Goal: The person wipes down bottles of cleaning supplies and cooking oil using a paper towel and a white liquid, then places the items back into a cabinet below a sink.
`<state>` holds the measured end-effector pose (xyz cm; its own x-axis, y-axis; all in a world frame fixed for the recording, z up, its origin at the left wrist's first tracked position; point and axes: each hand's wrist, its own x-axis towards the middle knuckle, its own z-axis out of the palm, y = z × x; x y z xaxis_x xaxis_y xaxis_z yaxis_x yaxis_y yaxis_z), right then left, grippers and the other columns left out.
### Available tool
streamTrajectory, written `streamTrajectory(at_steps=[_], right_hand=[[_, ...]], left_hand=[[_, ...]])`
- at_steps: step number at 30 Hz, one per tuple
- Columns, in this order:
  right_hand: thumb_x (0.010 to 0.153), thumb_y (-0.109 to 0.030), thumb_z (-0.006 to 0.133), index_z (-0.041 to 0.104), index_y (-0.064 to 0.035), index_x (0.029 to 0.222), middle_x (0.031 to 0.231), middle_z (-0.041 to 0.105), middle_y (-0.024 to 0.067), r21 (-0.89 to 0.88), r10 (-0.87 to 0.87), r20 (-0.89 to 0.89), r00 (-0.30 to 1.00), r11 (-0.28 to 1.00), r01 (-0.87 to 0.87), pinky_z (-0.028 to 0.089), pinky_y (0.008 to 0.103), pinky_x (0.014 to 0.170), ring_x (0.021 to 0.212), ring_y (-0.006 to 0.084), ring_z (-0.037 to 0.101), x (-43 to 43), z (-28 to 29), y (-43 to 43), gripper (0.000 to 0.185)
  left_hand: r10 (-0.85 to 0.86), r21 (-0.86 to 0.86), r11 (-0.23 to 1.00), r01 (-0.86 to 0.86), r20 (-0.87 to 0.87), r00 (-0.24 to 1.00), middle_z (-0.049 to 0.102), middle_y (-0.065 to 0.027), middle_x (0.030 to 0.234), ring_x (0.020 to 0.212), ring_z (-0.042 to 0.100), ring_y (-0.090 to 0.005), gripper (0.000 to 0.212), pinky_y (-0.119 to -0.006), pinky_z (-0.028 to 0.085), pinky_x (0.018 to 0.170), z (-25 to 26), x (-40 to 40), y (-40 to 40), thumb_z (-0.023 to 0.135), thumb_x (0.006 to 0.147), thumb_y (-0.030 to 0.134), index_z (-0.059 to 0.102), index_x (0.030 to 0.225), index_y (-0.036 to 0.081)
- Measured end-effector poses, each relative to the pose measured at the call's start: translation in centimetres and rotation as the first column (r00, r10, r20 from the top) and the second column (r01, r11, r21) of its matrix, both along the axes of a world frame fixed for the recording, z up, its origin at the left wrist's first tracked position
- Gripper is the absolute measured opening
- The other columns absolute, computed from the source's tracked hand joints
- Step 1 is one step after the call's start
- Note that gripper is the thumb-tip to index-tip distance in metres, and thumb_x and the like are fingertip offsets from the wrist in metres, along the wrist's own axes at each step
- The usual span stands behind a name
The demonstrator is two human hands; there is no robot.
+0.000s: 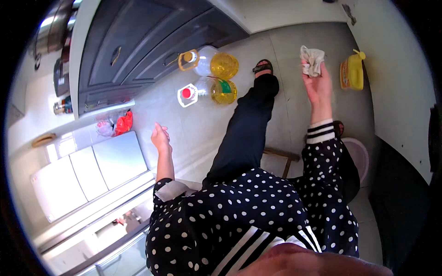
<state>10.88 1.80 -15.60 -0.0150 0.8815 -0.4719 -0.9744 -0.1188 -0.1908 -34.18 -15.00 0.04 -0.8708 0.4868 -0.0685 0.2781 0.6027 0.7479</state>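
Observation:
My right hand (317, 85) grips a crumpled off-white cloth (312, 61), held out over the grey tiled floor (286, 51). To the right of that hand stands a yellow plastic jug (353, 74) with a yellow cap and a label. My left hand (161, 136) is held out at the left, fingers loosely curled, with nothing visible in it. Two large clear bottles of yellow cooking oil stand ahead of it, one with a yellow handle and cap (210, 63), the other with a white handle and red cap (212, 90).
Dark panelled cabinet doors (138, 45) rise behind the bottles. A white refrigerator (88, 172) stands at the left, near a red plastic bag (124, 123). A small wooden-framed stool (281, 155) and a pale basin (357, 158) are close to my legs. A white panel (397, 86) bounds the right side.

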Motion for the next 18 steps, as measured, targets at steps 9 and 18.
streamTrajectory(at_steps=[9, 18], right_hand=[[0.093, -0.024, 0.037, 0.044, 0.0006, 0.12, 0.111, 0.056, 0.0126, 0.085, 0.181, 0.444, 0.878, 0.966, -0.243, 0.044, 0.0289, 0.081, 0.096, 0.0199, 0.057, 1.6, 4.2, -0.7, 0.037], [0.093, -0.028, 0.036, 0.045, -0.0017, 0.12, 0.108, 0.056, 0.0093, -0.04, 0.224, 0.463, 0.857, 0.972, -0.232, 0.042, 0.0308, 0.083, 0.092, 0.0172, 0.057, -0.5, 3.9, 1.7, 0.038]], left_hand=[[-0.135, 0.122, 0.986, 0.111, 0.206, 0.969, 0.051, -0.0032, 0.067, 0.052, 0.043, -0.0082, 0.02, -0.022, 0.032, 0.043, -13.4, -2.9, 4.0, 0.043, 0.086, 0.011, 0.053, 0.102, 0.003], [-0.506, -0.007, 0.862, 0.507, -0.068, 0.86, 0.057, -0.0157, 0.11, 0.099, 0.056, -0.0233, 0.04, -0.031, 0.043, 0.084, -14.4, -8.5, 22.6, 0.058, 0.079, 0.015, 0.048, 0.115, 0.0]])
